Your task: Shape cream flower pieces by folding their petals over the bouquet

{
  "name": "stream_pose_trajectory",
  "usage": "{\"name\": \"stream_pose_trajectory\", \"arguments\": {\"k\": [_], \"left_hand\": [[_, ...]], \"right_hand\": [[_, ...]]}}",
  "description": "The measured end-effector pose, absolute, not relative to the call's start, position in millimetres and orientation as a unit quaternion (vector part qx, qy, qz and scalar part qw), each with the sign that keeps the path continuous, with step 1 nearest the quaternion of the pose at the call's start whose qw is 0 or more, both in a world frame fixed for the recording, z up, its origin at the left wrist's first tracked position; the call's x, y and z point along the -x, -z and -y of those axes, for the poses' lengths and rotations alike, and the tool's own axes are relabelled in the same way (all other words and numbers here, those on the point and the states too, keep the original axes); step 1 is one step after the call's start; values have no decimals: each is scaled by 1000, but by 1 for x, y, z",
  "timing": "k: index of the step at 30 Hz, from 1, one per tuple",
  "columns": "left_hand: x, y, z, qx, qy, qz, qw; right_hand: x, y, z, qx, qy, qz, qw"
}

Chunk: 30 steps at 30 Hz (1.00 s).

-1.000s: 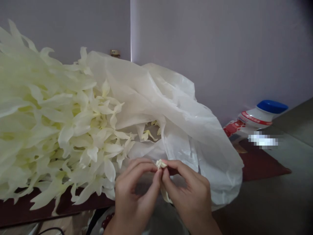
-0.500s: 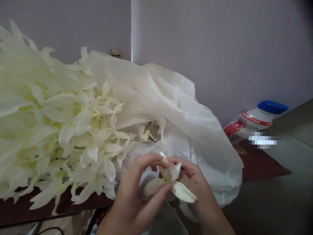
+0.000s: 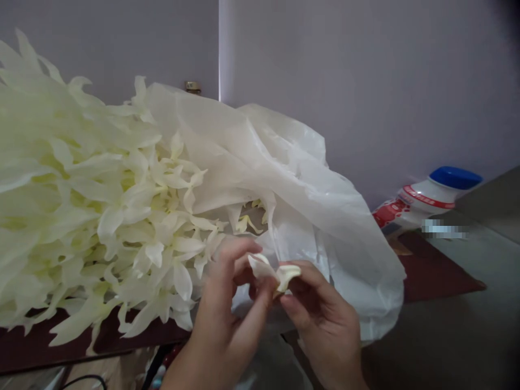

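Note:
A single pale flower is pinched between both hands at the lower middle, its petals bunched together. My left hand grips its left side with thumb and fingers. On the right side, my right hand holds the petals with thumb and bent fingers. A large heap of cream-white flowers fills the left. Behind the hands spreads a white plastic bag, with a few small flowers in its fold.
A white bottle with a blue cap leans at the right near the wall. The dark red table shows under the bag and along the heap's lower edge. A small gold object stands behind the bag.
My right hand has turned so its thumb shows and its fingers now pinch the flower. The flower's spread petals have been gathered together. My left hand's fingers have shifted slightly up and left.

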State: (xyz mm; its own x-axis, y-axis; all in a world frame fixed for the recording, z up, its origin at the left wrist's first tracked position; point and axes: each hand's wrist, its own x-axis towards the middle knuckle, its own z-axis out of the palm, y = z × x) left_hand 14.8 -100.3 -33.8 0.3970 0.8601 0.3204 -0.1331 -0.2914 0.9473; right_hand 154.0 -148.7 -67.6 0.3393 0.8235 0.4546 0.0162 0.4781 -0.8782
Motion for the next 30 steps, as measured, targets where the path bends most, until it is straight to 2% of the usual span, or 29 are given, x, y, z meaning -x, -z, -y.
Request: {"name": "stream_pose_trajectory", "arguments": {"k": [5,8,19,30], "left_hand": [[-14,27,98,-605,-384,-236,657],[-16,24,94,-553,-372,-227,710],[-15,19,87,-541,-419,-292,669],[-15,23,87,-483,-392,-261,738]], "right_hand": [[-154,64,149,442,-309,474,696],[-154,66,149,443,-312,452,709],[-151,68,148,381,-421,385,727],[-150,71,149,394,-415,396,718]]}}
